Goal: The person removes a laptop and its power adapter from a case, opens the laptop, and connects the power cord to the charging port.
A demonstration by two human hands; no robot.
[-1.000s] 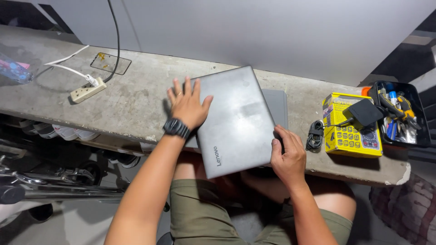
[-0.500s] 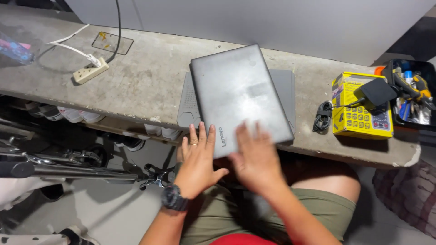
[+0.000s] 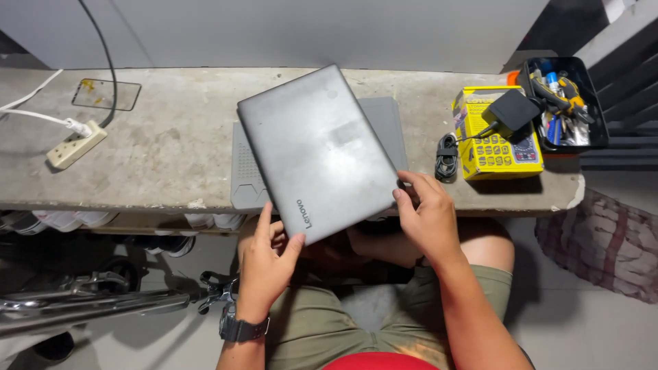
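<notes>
Grey laptop askew on the concrete bench, near edge grasped between both hands' fingers.

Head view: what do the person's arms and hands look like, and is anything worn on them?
Both forearms are bare, with no sleeves or gloves in view. The left hand has a dark wristwatch with a black strap around its wrist. The right hand wears nothing visible: no watch, ring or band that can be made out.

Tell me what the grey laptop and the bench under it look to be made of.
Grey laptop: matte plastic or painted metal, with a dull smudged sheen; which one is unclear. Bench: bare concrete, rough, mottled and stained, chipped at its front edge.
</notes>
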